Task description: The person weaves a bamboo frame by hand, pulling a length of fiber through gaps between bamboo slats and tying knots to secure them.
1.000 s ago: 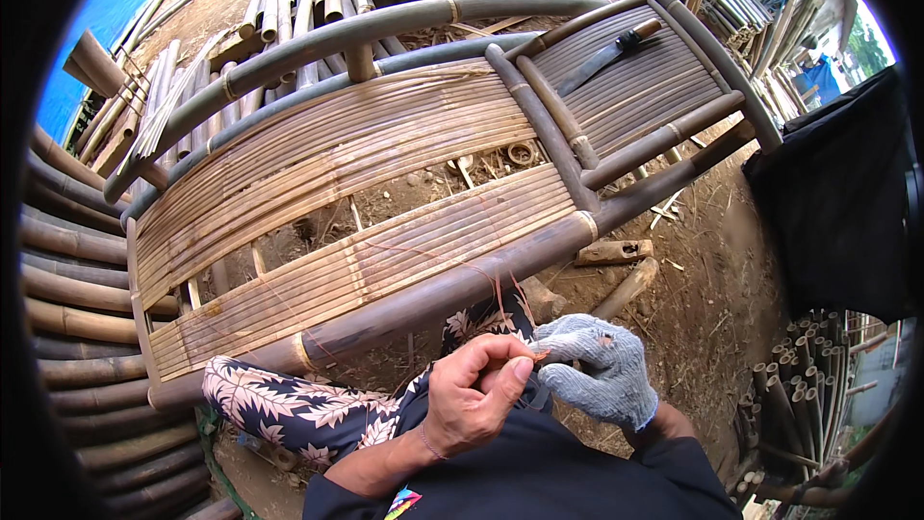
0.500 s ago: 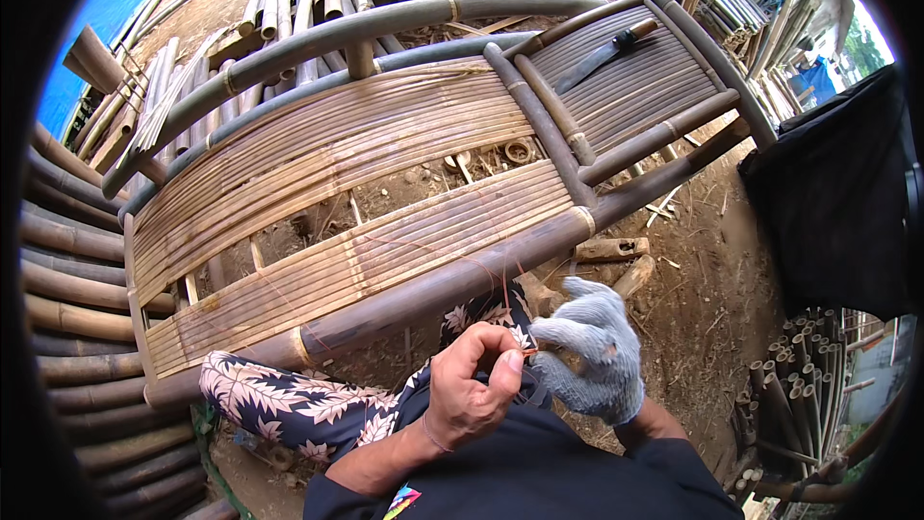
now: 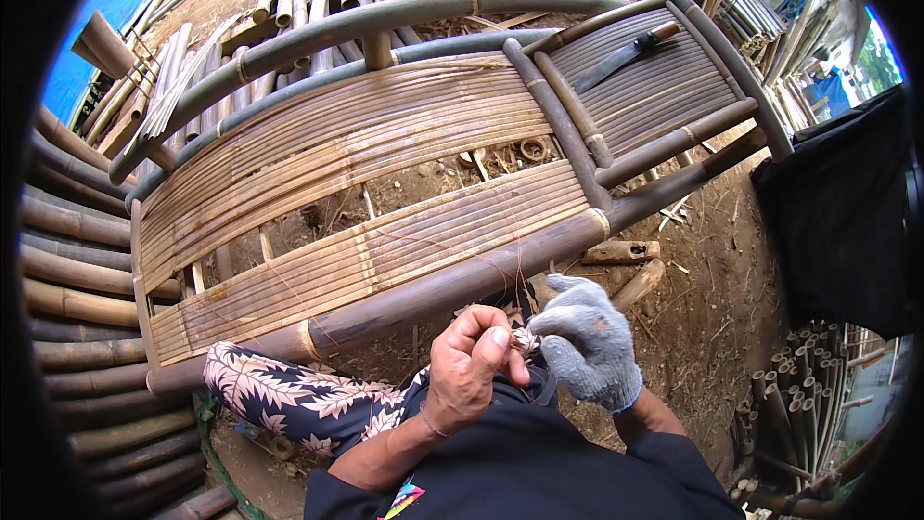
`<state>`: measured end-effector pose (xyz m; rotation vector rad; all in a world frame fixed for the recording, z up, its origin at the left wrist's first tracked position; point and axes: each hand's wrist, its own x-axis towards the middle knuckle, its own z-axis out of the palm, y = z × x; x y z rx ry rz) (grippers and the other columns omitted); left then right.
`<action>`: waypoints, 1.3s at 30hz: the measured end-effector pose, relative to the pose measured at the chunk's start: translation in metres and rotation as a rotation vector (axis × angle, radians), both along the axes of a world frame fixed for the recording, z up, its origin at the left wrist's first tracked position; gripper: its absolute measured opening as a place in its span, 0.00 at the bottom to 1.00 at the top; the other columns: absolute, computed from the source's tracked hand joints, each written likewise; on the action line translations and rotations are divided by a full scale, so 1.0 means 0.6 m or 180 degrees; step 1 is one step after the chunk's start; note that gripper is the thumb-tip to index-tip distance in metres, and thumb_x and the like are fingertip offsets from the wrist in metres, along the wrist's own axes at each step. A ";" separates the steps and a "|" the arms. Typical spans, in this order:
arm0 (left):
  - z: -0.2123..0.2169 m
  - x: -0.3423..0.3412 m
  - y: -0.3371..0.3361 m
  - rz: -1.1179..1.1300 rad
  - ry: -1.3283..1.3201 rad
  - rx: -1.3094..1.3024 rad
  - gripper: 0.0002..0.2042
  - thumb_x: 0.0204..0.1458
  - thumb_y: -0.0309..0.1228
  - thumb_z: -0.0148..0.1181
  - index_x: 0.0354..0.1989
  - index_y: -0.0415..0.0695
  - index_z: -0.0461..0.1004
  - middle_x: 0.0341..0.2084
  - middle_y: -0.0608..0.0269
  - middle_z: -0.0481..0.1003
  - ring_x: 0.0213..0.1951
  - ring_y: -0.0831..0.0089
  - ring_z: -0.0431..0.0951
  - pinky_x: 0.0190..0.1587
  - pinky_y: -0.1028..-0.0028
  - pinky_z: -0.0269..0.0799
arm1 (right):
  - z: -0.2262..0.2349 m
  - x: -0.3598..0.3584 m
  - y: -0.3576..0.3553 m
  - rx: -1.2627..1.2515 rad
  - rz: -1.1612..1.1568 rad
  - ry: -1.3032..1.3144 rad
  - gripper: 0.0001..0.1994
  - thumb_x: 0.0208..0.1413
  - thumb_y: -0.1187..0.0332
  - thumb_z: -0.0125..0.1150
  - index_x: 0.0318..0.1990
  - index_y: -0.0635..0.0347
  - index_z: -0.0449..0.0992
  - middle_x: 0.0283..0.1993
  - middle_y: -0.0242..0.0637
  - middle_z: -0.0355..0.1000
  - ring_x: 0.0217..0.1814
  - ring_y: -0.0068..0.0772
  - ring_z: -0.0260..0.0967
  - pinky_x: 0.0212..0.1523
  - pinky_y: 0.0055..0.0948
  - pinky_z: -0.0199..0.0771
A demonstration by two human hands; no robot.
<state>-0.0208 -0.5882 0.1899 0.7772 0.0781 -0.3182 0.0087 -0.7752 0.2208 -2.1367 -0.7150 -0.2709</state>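
Note:
My bare left hand (image 3: 472, 361) is closed in a pinch in front of my lap, on a thin reddish-brown cord (image 3: 521, 255). My right hand (image 3: 589, 339), in a grey knitted glove, meets it with thumb and forefinger curled together on the cord; the piece between the fingertips is mostly hidden. From the hands the cord runs up over the front bamboo rail (image 3: 452, 279) and trails loosely across the slats. Just beyond my hands stands a bamboo bench (image 3: 452, 226), its slatted seat gapped along the middle.
A large knife (image 3: 626, 58) with a dark handle lies on the slatted panel at right. Bamboo poles (image 3: 87, 303) line the left side, and cut pieces (image 3: 808, 395) stand in a bundle at lower right. Black cloth (image 3: 837, 221) hangs at right. Bamboo offcuts (image 3: 621, 252) lie on the dirt floor.
My hands have come closer together, and the short stretch of cord between them is now largely covered. The bench has shifted slightly right in the view.

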 end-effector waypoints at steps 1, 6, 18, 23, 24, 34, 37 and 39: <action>0.000 0.001 0.000 -0.0005 0.0061 0.0014 0.09 0.66 0.32 0.53 0.42 0.38 0.70 0.30 0.63 0.76 0.25 0.78 0.78 0.32 0.79 0.76 | -0.003 -0.003 0.001 0.0215 -0.0189 -0.0047 0.11 0.48 0.67 0.69 0.40 0.54 0.80 0.33 0.36 0.75 0.40 0.43 0.74 0.61 0.56 0.68; 0.008 0.004 -0.006 0.0143 0.0131 0.0226 0.08 0.66 0.31 0.54 0.41 0.38 0.70 0.32 0.63 0.77 0.30 0.79 0.78 0.36 0.77 0.78 | 0.024 -0.016 0.012 -0.0382 -0.0197 -0.0485 0.16 0.42 0.65 0.76 0.41 0.46 0.81 0.33 0.27 0.72 0.37 0.33 0.73 0.61 0.51 0.69; 0.008 0.007 0.001 0.0501 -0.1452 0.2459 0.04 0.58 0.26 0.61 0.34 0.38 0.74 0.26 0.60 0.73 0.28 0.72 0.74 0.33 0.74 0.70 | 0.036 0.006 0.013 -0.0857 -0.0122 -0.0666 0.13 0.45 0.65 0.73 0.39 0.45 0.79 0.33 0.25 0.71 0.36 0.32 0.72 0.64 0.53 0.65; 0.010 0.013 0.002 0.0577 -0.1821 0.2478 0.04 0.57 0.25 0.63 0.35 0.39 0.75 0.29 0.59 0.73 0.29 0.72 0.74 0.33 0.75 0.70 | 0.041 0.010 0.009 -0.1112 0.0058 -0.0602 0.09 0.45 0.66 0.72 0.34 0.46 0.78 0.31 0.28 0.71 0.38 0.36 0.73 0.64 0.52 0.66; 0.008 0.014 0.002 0.0574 -0.1848 0.2369 0.04 0.56 0.25 0.63 0.35 0.39 0.75 0.31 0.59 0.73 0.30 0.72 0.74 0.32 0.75 0.70 | 0.039 0.011 0.009 -0.0894 0.0067 -0.0411 0.09 0.44 0.66 0.71 0.34 0.47 0.78 0.31 0.30 0.72 0.39 0.38 0.73 0.64 0.52 0.66; -0.006 0.034 0.014 0.0122 -0.2577 0.3285 0.06 0.48 0.22 0.67 0.33 0.40 0.76 0.37 0.58 0.75 0.35 0.63 0.79 0.37 0.67 0.77 | 0.021 0.025 -0.013 -0.1205 -0.0069 -0.0468 0.09 0.39 0.70 0.69 0.29 0.49 0.74 0.29 0.32 0.70 0.37 0.40 0.73 0.64 0.51 0.67; -0.001 0.035 0.015 0.0143 -0.2395 0.3081 0.06 0.47 0.21 0.68 0.32 0.39 0.77 0.36 0.58 0.75 0.35 0.65 0.79 0.38 0.69 0.76 | 0.044 0.031 -0.021 -0.1579 0.0280 -0.0111 0.09 0.38 0.70 0.68 0.29 0.49 0.75 0.28 0.32 0.70 0.36 0.42 0.72 0.64 0.51 0.67; -0.004 0.036 0.018 0.0193 -0.2304 0.2925 0.05 0.47 0.21 0.68 0.32 0.39 0.78 0.36 0.59 0.75 0.35 0.67 0.79 0.38 0.70 0.76 | 0.053 0.039 -0.031 -0.1457 0.0352 0.0311 0.07 0.40 0.71 0.65 0.30 0.52 0.74 0.28 0.34 0.70 0.36 0.45 0.72 0.64 0.50 0.67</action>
